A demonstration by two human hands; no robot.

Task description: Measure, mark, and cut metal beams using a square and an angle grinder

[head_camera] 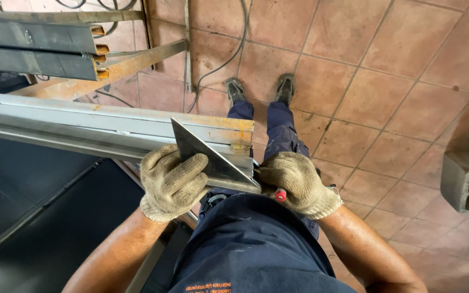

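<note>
Beige knit gloves, navy work clothes

Both my gloved hands down in front of my waist.
My left hand (172, 182) is curled closed, knuckles up; my right hand (298, 182) is clenched, forearms bare.

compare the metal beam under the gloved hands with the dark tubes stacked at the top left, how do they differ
The metal beam is pale grey, with a rusty orange patch at its near end; the dark tubes are blackish with orange showing at their open ends. The beam has a triangular metal square held against it by the left hand and right hand; the tubes lie untouched. Both are long steel sections running roughly left to right.
</note>
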